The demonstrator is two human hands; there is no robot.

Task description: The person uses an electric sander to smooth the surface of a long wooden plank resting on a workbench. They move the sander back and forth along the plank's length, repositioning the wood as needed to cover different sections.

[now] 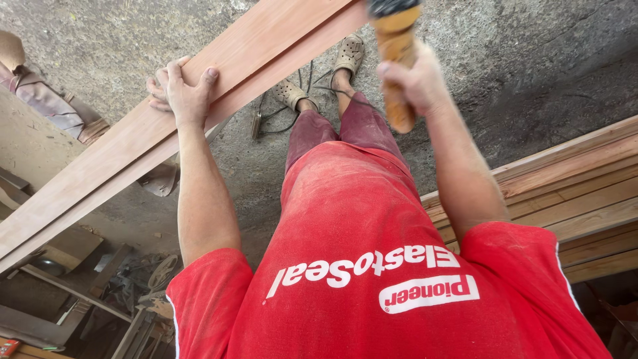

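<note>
Plank (pixel 100 156) under left hand (pixel 183 93), wooden-handled tool (pixel 397 66) gripped in right hand (pixel 415 80)

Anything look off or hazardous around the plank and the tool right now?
Loose cable lies tangled on the concrete floor beside the feet, under the plank the left hand steadies. The right hand grips a tool handle.
</note>
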